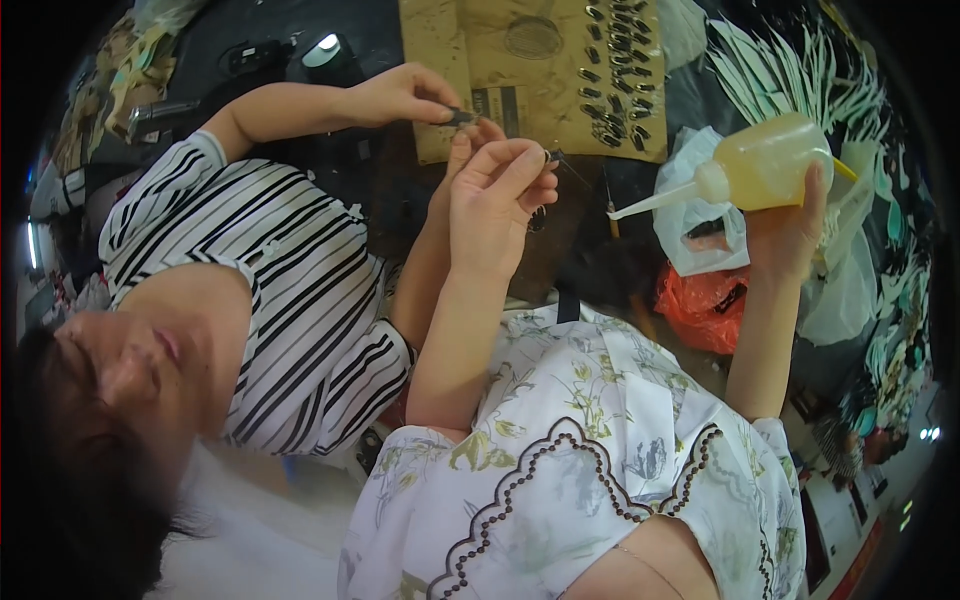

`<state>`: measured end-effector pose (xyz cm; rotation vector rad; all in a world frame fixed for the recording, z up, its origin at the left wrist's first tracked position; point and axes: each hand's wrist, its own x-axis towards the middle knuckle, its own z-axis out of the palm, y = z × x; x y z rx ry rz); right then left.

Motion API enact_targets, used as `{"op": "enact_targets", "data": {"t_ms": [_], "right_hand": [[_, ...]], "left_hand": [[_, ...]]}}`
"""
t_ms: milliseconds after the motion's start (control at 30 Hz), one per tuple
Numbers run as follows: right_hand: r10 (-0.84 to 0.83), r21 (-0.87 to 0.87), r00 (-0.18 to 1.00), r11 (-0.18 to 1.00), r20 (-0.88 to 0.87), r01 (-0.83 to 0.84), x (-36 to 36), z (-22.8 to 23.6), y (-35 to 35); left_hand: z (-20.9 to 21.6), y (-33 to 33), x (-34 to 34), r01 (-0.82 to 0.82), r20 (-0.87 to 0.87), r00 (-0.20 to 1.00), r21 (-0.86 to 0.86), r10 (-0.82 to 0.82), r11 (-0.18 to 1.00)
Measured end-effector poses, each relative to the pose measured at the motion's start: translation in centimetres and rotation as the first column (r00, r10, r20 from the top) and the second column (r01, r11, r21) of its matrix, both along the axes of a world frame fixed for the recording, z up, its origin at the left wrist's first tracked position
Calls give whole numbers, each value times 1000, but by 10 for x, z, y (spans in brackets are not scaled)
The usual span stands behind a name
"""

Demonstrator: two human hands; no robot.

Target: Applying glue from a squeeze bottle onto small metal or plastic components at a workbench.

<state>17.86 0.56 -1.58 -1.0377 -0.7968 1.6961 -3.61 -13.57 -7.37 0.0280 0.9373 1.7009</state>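
My right hand (785, 235) grips a squeeze bottle (775, 160) of pale yellow liquid. The bottle is tilted on its side, and its long white nozzle points left and slightly down. Left of it, my left hand (505, 185) pinches a small dark piece (553, 156) between thumb and fingers. Thin strands stick out from beside that piece toward the lower right. A gap separates the nozzle tip from my left hand. What lies inside my curled left fingers is mostly hidden.
A co-worker in a striped shirt (290, 310) sits close on my left, both hands on a small dark piece (460, 117). Ahead lies a cardboard sheet (500, 80) with rows of small dark parts (625, 70). White (685, 250) and red plastic bags (700, 305) and bundled pale strips (770, 75) sit at right.
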Motion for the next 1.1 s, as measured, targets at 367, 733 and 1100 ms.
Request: {"op": "enact_targets", "data": {"t_ms": [367, 733, 1100], "right_hand": [[-3, -30, 1000, 1000, -14, 2, -3, 0, 1], [21, -29, 999, 999, -50, -23, 1, 0, 4], [6, -31, 1000, 999, -28, -7, 1, 1, 2]], "left_hand": [[-13, 17, -2, -230, 240, 944, -17, 228, 973], [-18, 23, 0, -289, 251, 922, -59, 294, 956], [-19, 22, 0, -287, 204, 932, -88, 299, 954]]}}
